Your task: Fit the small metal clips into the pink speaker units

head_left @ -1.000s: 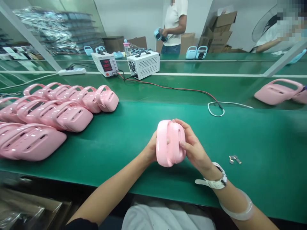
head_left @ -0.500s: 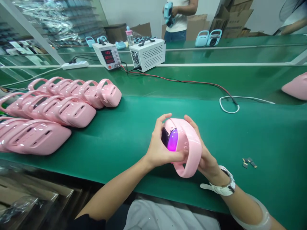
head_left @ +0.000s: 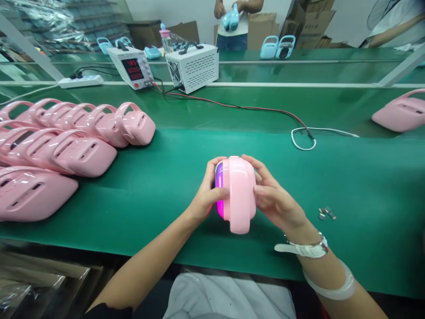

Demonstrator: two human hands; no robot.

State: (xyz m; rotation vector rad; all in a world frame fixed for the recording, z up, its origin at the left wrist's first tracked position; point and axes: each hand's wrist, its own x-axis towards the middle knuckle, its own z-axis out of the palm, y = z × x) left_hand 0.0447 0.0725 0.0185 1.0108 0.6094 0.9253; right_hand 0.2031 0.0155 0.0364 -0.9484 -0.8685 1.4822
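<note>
Between my two hands is a pink portable speaker (head_left: 241, 190) with a broad carry handle facing me. Its left face glows purple. My left hand (head_left: 207, 192) grips that lit side, thumb pressed on the pink body and fingers behind it. My right hand (head_left: 277, 195) holds the opposite side, fingertips and thumb against the shell. Several small memory cards (head_left: 327, 212) lie on the green mat to the right of my right hand.
Rows of pink speakers (head_left: 89, 153) stand at left; another pink speaker (head_left: 403, 110) sits at far right. Behind are a power supply (head_left: 131, 68), a white vented box (head_left: 194, 66) and a cable (head_left: 303, 146). Across the bench, a person (head_left: 232, 33) holds a light-blue device.
The speaker has turned in my hands, so its handle now faces me and less of the purple face shows. My right thumb has come onto its side. The view has shifted slightly right.
</note>
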